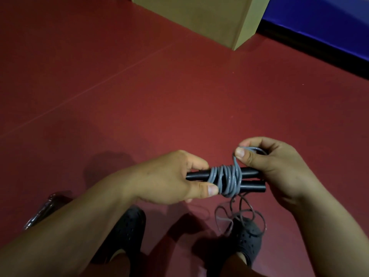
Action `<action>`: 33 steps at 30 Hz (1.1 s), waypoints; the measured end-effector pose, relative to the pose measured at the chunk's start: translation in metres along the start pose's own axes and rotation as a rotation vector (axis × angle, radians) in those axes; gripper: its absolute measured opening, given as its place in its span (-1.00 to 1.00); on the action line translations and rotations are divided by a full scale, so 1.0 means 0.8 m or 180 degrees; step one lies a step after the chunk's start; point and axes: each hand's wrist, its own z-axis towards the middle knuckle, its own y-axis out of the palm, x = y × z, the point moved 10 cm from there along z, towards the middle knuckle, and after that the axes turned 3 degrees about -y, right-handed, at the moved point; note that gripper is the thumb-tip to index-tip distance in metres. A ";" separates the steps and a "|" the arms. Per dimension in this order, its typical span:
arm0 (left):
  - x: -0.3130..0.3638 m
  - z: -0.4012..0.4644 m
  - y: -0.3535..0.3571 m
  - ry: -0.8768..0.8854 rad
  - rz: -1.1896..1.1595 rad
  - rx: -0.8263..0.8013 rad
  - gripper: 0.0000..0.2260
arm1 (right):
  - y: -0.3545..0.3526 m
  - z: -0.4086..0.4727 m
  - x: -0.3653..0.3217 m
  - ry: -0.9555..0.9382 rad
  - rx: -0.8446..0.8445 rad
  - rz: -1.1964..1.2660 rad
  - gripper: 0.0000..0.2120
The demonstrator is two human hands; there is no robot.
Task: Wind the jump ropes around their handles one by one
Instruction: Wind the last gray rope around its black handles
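Note:
Two black jump-rope handles (252, 186) lie side by side, held level in front of me. Several turns of grey rope (226, 179) are wound round their middle. My left hand (169, 179) grips the handles' left ends, its thumb pressing the left edge of the coil. My right hand (267, 162) pinches the free rope between thumb and fingers just above the coil, with its palm by the handles' right ends. The loose rest of the rope (237, 214) hangs down in tangled loops over my right shoe.
The floor is dark red (139, 96). A tan cardboard box (199, 17) stands at the top centre, a blue mat (329, 23) with a black edge at the top right. My black shoes (127, 228) are below the hands. A shiny dark object (43, 210) lies at lower left.

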 end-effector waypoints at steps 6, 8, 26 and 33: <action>0.010 -0.006 0.020 0.0120 -0.0262 -0.0429 -0.81 | 0.009 0.002 0.011 0.0224 -0.0150 0.0192 -0.77; 0.011 -0.007 0.021 0.0162 -0.0473 -0.0507 -0.82 | 0.016 0.002 0.013 0.0283 -0.0199 0.0398 -0.77; 0.017 0.005 -0.023 0.0747 -0.1751 0.0314 -0.67 | 0.085 -0.013 0.010 0.0146 -0.0509 0.0285 -0.63; 0.010 0.003 -0.035 0.0512 -0.1769 0.0655 -0.84 | 0.083 -0.009 0.022 0.0342 -0.0337 0.0495 -0.61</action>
